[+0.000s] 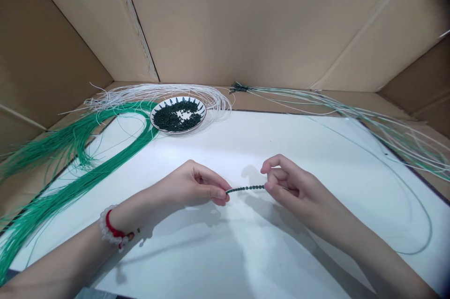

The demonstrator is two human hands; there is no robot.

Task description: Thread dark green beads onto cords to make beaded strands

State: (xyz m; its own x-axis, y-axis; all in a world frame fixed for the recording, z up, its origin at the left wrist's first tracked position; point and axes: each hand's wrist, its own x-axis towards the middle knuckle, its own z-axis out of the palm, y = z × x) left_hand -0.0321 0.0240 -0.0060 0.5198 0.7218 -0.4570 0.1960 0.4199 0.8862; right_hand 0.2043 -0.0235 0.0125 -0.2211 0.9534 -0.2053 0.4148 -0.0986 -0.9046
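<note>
A short strand of dark green beads [246, 188] spans the gap between my two hands, above the white board. My left hand [207, 185] pinches its left end between thumb and fingers. At the other end, the thumb and curled fingers of my right hand [286, 182] close on the strand, while the index finger is lifted and bent. Part of the strand is hidden inside the right hand. A thin green cord [429, 224] curves across the board to the right of that hand. Where it joins the strand cannot be seen.
A patterned plate [153, 118] of loose dark green beads stands at the back. Green cords [70, 186] spread along the left, with white cords [147, 89] behind the plate. Finished-looking beaded strands [239, 87] trail cords to the right. Cardboard walls [246, 22] surround the white board [197, 261].
</note>
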